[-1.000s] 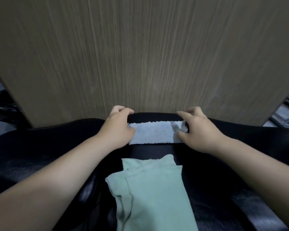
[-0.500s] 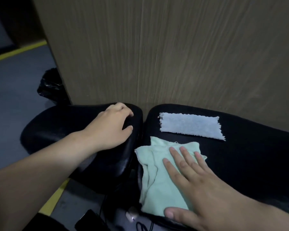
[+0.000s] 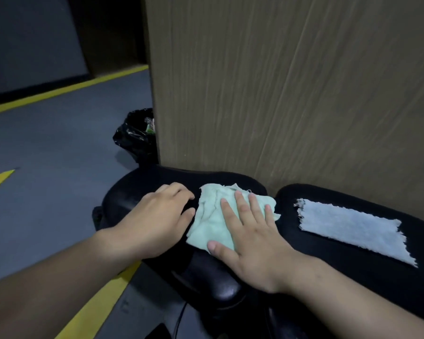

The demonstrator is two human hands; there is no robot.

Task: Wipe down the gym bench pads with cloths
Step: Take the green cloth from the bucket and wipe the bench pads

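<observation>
Two black bench pads lie side by side against a brown panel. On the left pad [image 3: 137, 184] lies a crumpled pale green cloth [image 3: 211, 216]. My right hand [image 3: 247, 238] presses flat on it with straight, spread fingers. My left hand [image 3: 157, 216] rests on the same pad just left of the cloth, fingers loosely bent, holding nothing. A light blue cloth [image 3: 350, 226] lies flat and untouched on the right pad [image 3: 328, 260].
A brown wood-grain panel [image 3: 291, 89] stands directly behind the pads. A black rubbish bag [image 3: 135, 140] sits at the panel's left corner. Grey floor with yellow lines [image 3: 34, 152] spreads to the left. A dark cable [image 3: 179, 319] hangs below the pad.
My right hand has slid the green cloth leftward from the right pad onto the left pad. Both hands let go of the blue cloth earlier. The view has swung left.
</observation>
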